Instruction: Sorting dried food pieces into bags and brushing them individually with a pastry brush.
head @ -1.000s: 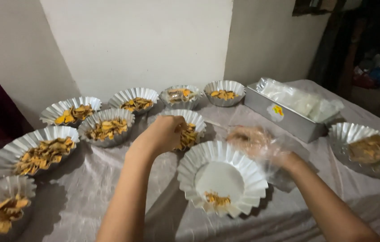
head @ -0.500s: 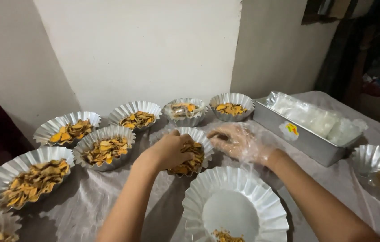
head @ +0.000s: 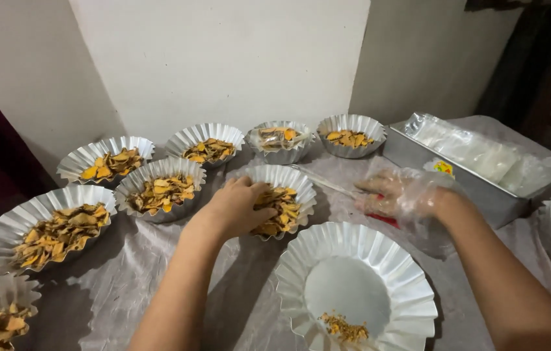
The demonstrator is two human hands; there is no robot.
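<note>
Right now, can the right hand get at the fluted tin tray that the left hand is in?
Probably yes. The right hand, in a clear plastic glove, rests on the table beside that tray, nothing between them; the left hand covers only the near-left part.

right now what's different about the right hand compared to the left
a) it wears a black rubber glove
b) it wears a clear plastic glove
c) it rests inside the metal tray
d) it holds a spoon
b: the right hand is covered by a loose clear plastic glove, while the left hand is bare on a fluted dish of yellow chips.
</note>
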